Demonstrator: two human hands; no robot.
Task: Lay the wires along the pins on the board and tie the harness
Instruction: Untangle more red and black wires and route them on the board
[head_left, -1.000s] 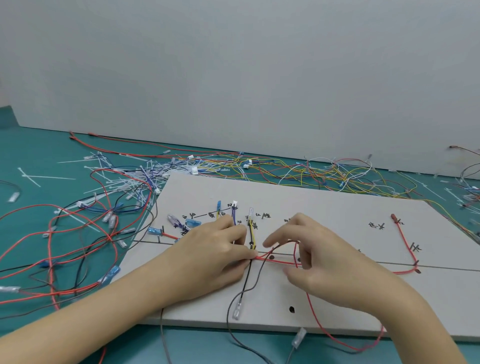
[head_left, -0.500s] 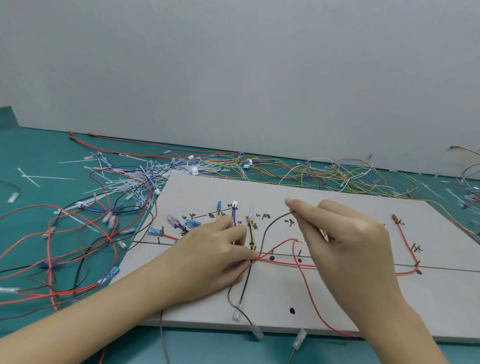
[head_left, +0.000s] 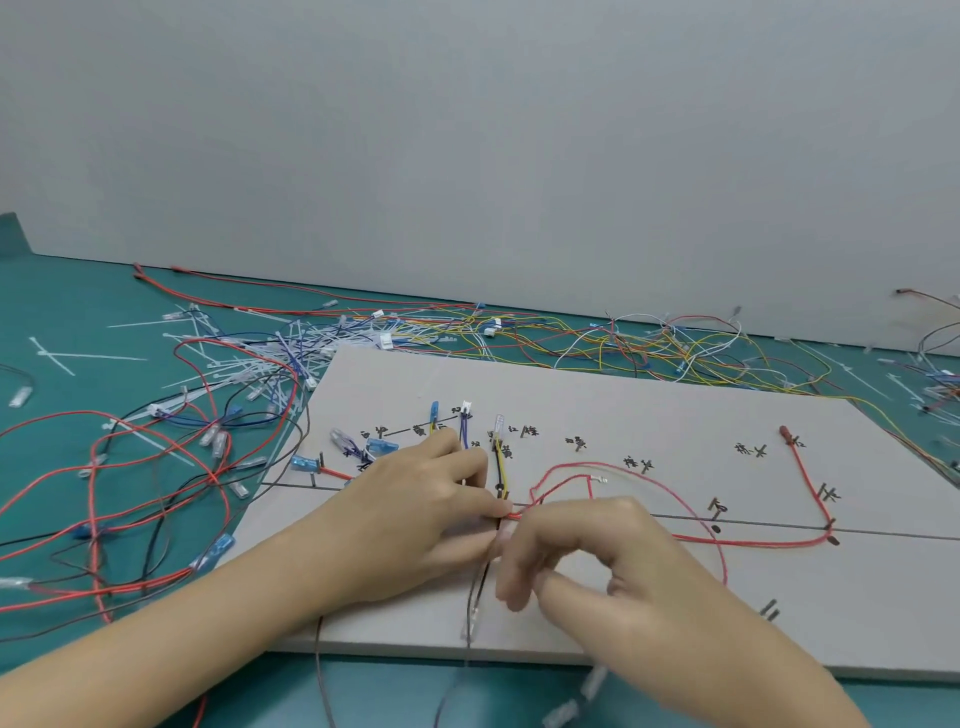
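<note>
Thin red insulated wire (head_left: 691, 499) on flat grey pin board (head_left: 623, 410) near front edge: light, floppy, springy; left hand (head_left: 415, 514) pinches bundle at junction, right hand (head_left: 582, 561) fingers curled, grip unclear — hold close to pins.

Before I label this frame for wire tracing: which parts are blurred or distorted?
Head view: the right hand and the clear connectors by the near board edge smear with motion blur; the left hand looks sharper; lighting is soft and even, without glare; the wide lens bends the frame's edges.
</note>
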